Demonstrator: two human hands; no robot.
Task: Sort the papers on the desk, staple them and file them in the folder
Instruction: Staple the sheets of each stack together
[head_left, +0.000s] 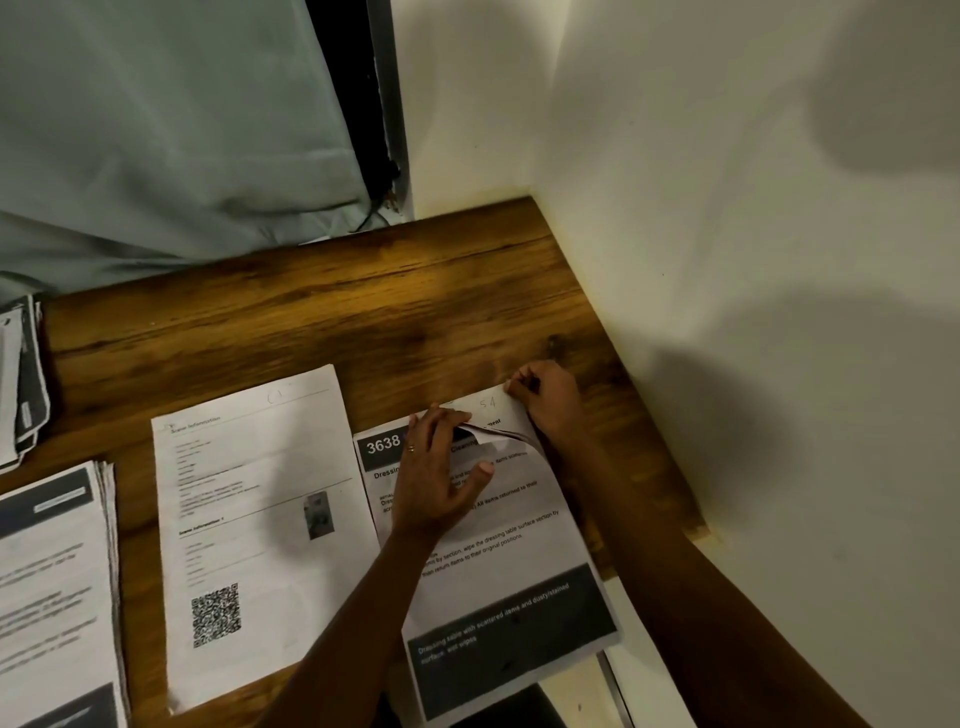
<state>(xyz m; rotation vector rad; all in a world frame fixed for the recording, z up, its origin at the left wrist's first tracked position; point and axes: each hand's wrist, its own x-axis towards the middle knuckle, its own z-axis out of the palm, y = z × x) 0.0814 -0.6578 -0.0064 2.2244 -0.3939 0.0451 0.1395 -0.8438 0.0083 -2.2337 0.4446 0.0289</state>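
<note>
On the wooden desk (311, 312) lies a printed paper set headed "3638" (514, 587), at the right, its lower end hanging over the desk's front edge. My left hand (434, 478) lies flat on its upper part, fingers spread, fingertips at a curled-up sheet corner (491, 434). My right hand (545, 397) pinches the top right corner of the set, lifting sheets there. A white sheet with a QR code (249, 519) lies to the left. A thicker stack of papers (57, 597) sits at the far left. No stapler or folder is in view.
More papers (23, 384) hang over the desk's left edge. A white wall (727, 260) closes the right side and back corner. A grey-green cloth (156, 130) hangs behind the desk, beside a dark gap.
</note>
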